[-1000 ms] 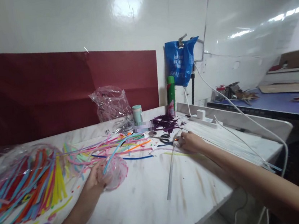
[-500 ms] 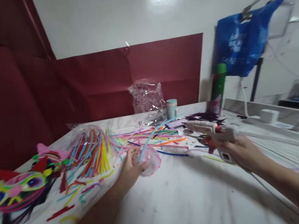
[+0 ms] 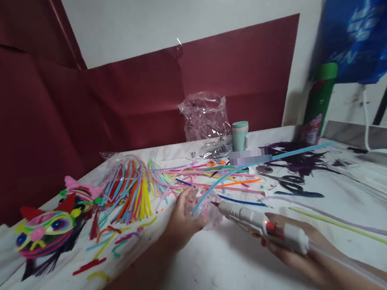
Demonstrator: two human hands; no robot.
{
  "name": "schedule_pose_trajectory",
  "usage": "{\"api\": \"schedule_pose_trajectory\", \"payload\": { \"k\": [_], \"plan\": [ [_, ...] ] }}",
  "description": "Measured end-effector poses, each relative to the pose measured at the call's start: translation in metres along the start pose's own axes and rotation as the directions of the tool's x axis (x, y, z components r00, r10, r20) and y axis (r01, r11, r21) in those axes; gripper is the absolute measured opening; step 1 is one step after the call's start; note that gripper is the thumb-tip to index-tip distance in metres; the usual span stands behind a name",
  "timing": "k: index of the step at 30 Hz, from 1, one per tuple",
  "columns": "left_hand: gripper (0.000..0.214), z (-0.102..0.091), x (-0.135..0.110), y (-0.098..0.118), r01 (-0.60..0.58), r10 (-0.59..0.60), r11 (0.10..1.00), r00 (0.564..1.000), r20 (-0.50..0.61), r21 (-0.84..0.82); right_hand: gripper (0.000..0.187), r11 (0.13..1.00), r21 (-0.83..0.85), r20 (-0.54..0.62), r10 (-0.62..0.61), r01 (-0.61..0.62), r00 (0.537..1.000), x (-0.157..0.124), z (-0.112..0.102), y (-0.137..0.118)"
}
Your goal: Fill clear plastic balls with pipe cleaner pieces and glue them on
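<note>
Left hand (image 3: 183,219) cups small clear pink-speckled plastic ball (image 3: 206,209); right hand (image 3: 294,252) grips white hot-glue gun (image 3: 259,224), nozzle touching ball.

Brought the glue gun (image 3: 259,224) across to the left hand (image 3: 183,219).

Took it up with the right hand (image 3: 295,255) from the far side of the tabletop (image 3: 230,272), beside the scissors (image 3: 291,181), where that hand lay on it a second ago. Carried it raised and level half a second ago. Now holds it low over the near tabletop, turned leftward, nozzle just beside the clear pink-speckled piece (image 3: 208,209) in the left hand. Drew the right arm back toward the body. Turned the head left too, bringing the colourful mask (image 3: 48,226) fully into sight and pushing the blue bag (image 3: 363,30) to the upper right corner.
</note>
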State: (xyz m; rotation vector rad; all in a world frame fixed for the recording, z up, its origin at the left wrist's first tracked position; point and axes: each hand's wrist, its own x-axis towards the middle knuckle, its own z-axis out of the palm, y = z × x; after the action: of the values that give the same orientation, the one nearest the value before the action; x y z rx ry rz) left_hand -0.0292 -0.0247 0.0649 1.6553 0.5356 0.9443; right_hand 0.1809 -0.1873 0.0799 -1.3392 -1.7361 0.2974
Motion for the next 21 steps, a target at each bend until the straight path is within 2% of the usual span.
{"api": "schedule_pose_trajectory", "payload": {
  "k": [5, 10, 14, 21],
  "plan": [
    [0.079, 0.005, -0.002, 0.001, 0.003, -0.003, 1.0, 1.0, 0.007, -0.015, 0.007, 0.997, -0.066, 0.039, -0.036, 0.038, 0.999, -0.001, -0.003, -0.008],
    [0.078, 0.007, -0.003, 0.001, -0.02, 0.02, 1.0, 0.999, 0.032, 0.005, 0.01, 0.998, -0.019, 0.005, 0.062, -0.061, 0.998, 0.0, -0.001, -0.016],
    [0.078, 0.007, -0.005, 0.001, -0.042, 0.039, 0.998, 0.998, 0.051, 0.05, 0.013, 0.998, 0.008, 0.006, 0.056, -0.056, 0.998, 0.0, 0.0, -0.018],
    [0.083, 0.006, -0.006, -0.002, -0.087, 0.093, 0.98, 0.995, -0.025, 0.177, 0.013, 0.999, -0.013, 0.043, 0.052, -0.051, 0.998, 0.0, -0.004, -0.02]
  ]
}}
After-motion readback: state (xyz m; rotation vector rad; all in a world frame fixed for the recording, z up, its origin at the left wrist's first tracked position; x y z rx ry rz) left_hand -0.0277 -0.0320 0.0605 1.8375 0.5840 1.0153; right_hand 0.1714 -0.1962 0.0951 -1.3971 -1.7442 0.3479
